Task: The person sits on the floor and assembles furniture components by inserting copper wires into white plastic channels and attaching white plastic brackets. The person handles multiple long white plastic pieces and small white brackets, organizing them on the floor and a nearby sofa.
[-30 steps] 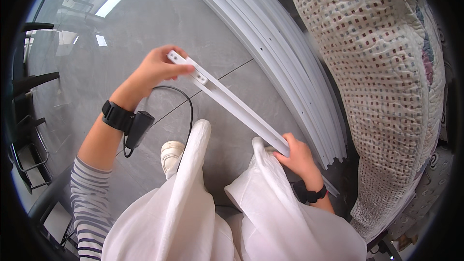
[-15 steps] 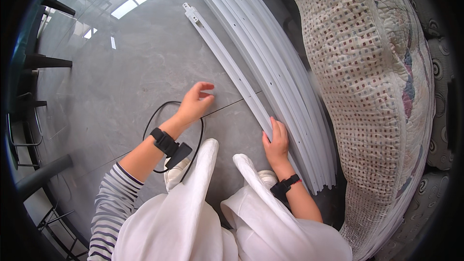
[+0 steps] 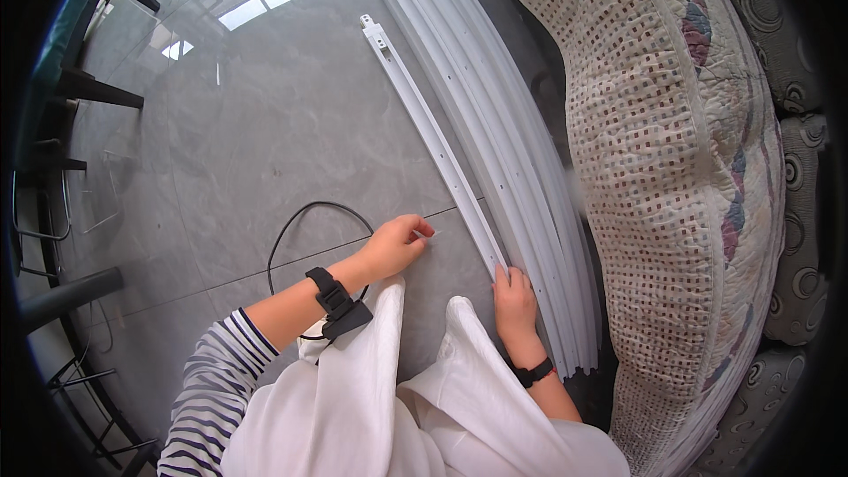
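Grey floor [image 3: 265,132] spreads before me, then the quilt [image 3: 654,177], then the white pile [image 3: 508,159]. Beside the pile lies my rail [image 3: 433,142] — both hands held it up a second ago, so my left hand [image 3: 396,246] is now free, loosely curled. My right hand [image 3: 516,307] seemingly pinches its near end.

1. The floor [image 3: 265,141] is glossy grey tile, crossed by a thin dark seam [image 3: 225,283] and bright with window reflections toward its far edge.
2. A bundle of long white rails [image 3: 490,141] lies lengthwise along the floor's right edge, the rails side by side.
3. Just left of it runs a single white rail [image 3: 442,157], its fitted end toward the far edge.
4. Dark chair legs [image 3: 102,88] stand along the left edge.
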The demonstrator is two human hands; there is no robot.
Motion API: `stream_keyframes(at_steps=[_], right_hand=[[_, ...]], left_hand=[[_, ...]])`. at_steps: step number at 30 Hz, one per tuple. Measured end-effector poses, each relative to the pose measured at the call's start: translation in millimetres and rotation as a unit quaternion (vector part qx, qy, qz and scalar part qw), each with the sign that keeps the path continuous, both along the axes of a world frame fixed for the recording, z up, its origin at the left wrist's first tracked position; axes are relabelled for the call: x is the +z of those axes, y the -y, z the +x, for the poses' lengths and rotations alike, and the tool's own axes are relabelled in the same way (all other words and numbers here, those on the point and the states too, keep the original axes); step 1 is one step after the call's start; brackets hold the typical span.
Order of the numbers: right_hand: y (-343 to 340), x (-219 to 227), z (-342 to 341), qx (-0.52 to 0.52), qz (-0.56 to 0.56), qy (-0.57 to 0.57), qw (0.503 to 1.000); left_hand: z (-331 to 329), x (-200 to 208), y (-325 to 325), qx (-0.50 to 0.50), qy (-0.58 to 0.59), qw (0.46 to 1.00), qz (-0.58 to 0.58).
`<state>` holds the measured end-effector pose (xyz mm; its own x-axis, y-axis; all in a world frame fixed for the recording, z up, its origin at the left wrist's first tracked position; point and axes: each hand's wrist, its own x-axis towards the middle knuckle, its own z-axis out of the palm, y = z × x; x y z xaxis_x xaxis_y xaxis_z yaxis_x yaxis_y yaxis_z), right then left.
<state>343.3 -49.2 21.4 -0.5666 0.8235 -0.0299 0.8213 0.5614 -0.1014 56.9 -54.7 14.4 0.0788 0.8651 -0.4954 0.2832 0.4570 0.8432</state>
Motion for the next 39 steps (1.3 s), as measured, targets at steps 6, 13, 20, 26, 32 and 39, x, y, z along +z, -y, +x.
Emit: stream_keyframes(at_steps=[6, 13, 20, 26, 32, 39], right_hand=[[-33.0, -14.6, -45.3, 0.030, 0.093, 0.124, 0.987], [-55.7, 5.4, -59.8, 0.049, 0.060, 0.022, 0.997], [-85.8, 44.5, -36.6, -0.032, 0.070, -0.078, 0.994], [-78.2, 7.8, -12.9, -0.051, 0.069, -0.068, 0.994], [-72.0, 1.3, -25.9, -0.048, 0.067, -0.103, 0.991], [-66.0, 18.9, -12.8, -0.113, -0.001, -0.199, 0.973]], left_hand=[[6.4, -0.2, -5.1, -0.009, 0.011, 1.000, 0.016], [1.0, 4.4, 7.4, 0.000, 0.003, 1.000, -0.004], [0.7, 5.7, -5.7, 0.027, 0.051, 0.998, -0.008], [-25.4, 48.9, -69.7, -0.005, 0.035, 0.998, 0.056], [-80.5, 158.9, -197.7, -0.049, -0.129, 0.940, 0.313], [-42.6, 290.2, -388.2, 0.055, -0.219, 0.810, 0.541]])
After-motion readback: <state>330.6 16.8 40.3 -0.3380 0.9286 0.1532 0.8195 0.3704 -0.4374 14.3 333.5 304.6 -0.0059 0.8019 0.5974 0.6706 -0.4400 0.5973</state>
